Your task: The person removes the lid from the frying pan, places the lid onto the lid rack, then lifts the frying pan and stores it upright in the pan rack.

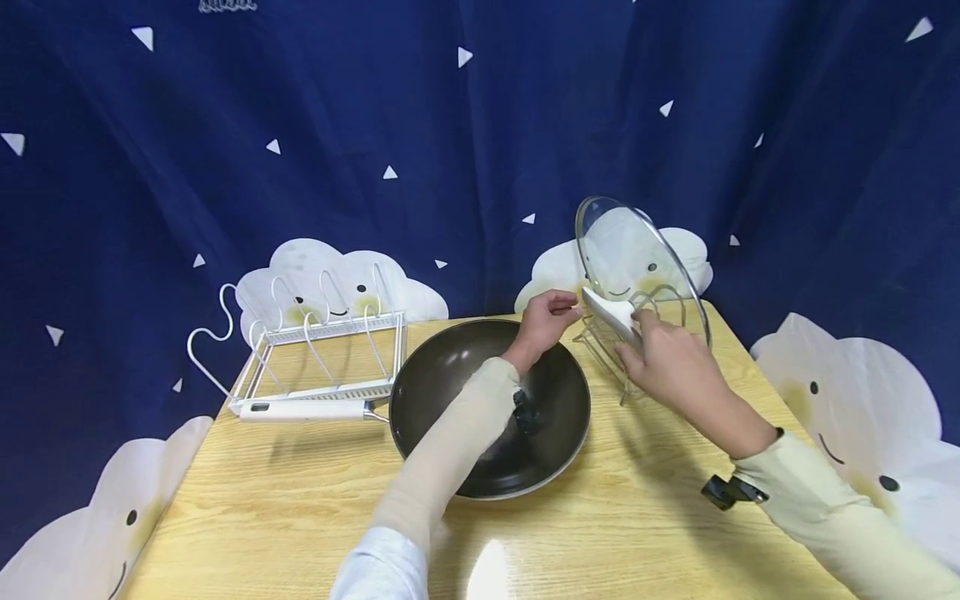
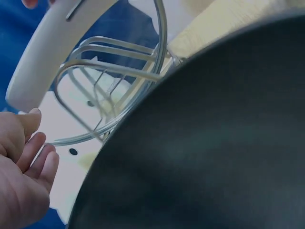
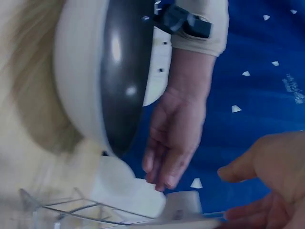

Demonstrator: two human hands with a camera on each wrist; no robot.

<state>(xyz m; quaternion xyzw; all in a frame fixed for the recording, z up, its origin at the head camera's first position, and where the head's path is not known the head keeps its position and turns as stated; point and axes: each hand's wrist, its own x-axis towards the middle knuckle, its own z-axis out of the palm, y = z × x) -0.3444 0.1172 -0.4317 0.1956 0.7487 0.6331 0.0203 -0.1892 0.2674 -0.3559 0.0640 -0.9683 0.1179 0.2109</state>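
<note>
A round glass pot lid (image 1: 693, 287) with a metal rim and a white handle (image 1: 611, 312) leans steeply at the small wire rack (image 1: 630, 400). My right hand (image 1: 671, 362) is at the handle's lower end, its thumb and fingers on either side; in the right wrist view the thumb (image 3: 238, 167) shows a gap beside it. My left hand (image 1: 546, 321), palm turned in, has its fingers loosely bent close to the handle's other end. Below the left forearm sits a dark wok (image 1: 457, 358) with a pale outside and a long white handle (image 1: 303, 410).
A white wire rack (image 1: 375, 389) with upright loops stands at the back left of the wooden table (image 1: 315, 517). Behind the table hangs a blue curtain (image 1: 420, 108) with clouds and white triangles. The wok takes up the middle of the table.
</note>
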